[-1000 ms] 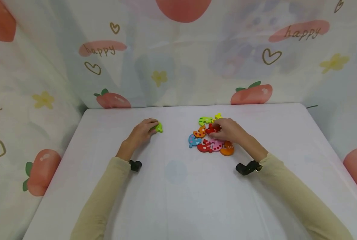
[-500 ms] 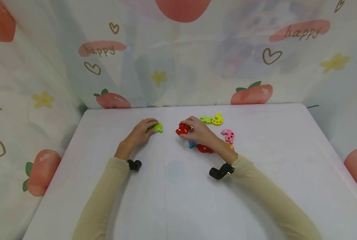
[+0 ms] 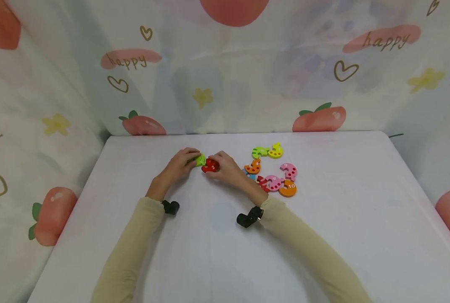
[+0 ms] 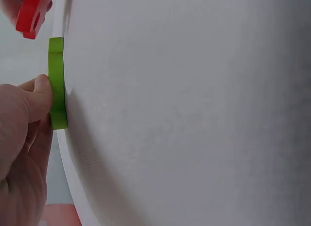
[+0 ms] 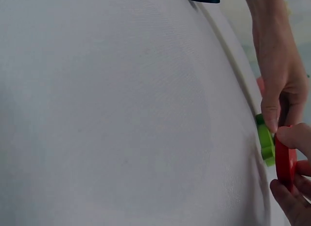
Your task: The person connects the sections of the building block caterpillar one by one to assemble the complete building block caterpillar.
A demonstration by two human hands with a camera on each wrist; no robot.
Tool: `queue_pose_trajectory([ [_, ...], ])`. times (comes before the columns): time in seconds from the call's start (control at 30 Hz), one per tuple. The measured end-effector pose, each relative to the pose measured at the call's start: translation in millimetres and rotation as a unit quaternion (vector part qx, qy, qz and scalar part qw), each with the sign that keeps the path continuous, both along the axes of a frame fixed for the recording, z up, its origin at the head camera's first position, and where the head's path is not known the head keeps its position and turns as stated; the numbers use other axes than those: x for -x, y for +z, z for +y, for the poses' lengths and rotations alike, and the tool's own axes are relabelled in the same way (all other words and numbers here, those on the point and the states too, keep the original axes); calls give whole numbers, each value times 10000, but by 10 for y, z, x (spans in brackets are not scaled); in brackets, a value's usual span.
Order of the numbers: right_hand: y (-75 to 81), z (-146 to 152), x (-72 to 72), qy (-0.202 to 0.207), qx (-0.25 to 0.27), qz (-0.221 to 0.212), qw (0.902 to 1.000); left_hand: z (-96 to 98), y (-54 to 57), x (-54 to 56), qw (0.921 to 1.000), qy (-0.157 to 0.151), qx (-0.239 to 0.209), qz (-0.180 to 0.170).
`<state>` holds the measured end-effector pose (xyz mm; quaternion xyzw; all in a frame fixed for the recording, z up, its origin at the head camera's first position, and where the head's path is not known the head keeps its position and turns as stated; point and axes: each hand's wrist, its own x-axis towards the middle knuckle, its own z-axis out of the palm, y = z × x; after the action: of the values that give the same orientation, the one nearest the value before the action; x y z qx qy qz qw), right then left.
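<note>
Misalignment seems the main risk, since the right hand (image 3: pixel 228 169) pinches the red piece (image 3: pixel 211 166) raised just beside the green piece (image 3: pixel 200 160), which the left hand (image 3: pixel 178 165) grips on the table (image 3: pixel 217 261), and a tilted approach could knock the green one askew.

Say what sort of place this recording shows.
Probably a makeshift indoor recording booth: a white-covered table stands against printed fabric backdrops showing fruit and "happy" lettering, and the person wears black wrist cameras.
</note>
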<state>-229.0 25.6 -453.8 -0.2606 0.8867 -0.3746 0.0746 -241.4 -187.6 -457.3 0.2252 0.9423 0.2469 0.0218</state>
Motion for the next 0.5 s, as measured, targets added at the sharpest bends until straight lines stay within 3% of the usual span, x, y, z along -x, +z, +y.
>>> queue_pose_trajectory([
  [0.27,-45,-48,65,-171,53,243,9995,4,25,36,9999,-149,-12,64],
  [0.5,-65,-111,85,-218,55,332,9992,-11,-2,57,9998,-34,159,-79],
])
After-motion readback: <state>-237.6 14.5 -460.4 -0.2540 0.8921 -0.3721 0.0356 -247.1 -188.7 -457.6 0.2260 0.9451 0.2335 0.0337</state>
